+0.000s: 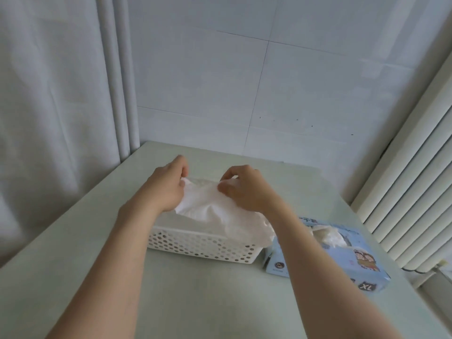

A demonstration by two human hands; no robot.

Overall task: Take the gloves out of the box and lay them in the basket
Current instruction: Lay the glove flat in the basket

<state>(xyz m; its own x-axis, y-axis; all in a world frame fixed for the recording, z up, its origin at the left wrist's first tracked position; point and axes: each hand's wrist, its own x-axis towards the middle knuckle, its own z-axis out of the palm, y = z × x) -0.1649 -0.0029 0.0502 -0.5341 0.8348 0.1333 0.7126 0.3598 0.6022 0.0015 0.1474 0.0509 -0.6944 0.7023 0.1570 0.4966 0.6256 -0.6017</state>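
A pale green table (220,302) stands between a curtain (49,94) and radiator (415,204) (white, ribbed).

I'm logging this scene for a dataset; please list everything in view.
basket: one, white, perforated, mid-table
held gloves: one bunch, white, over the basket
box: one, light blue, marked XL, right of the basket
boxed gloves: one tuft, white, in the box's opening
table: one, pale green, under everything
curtain: one, white, left
radiator: one, cream, right
wall: one, white tiles, behind the table
left hand: one, pinches the held gloves
right hand: one, pinches the held gloves
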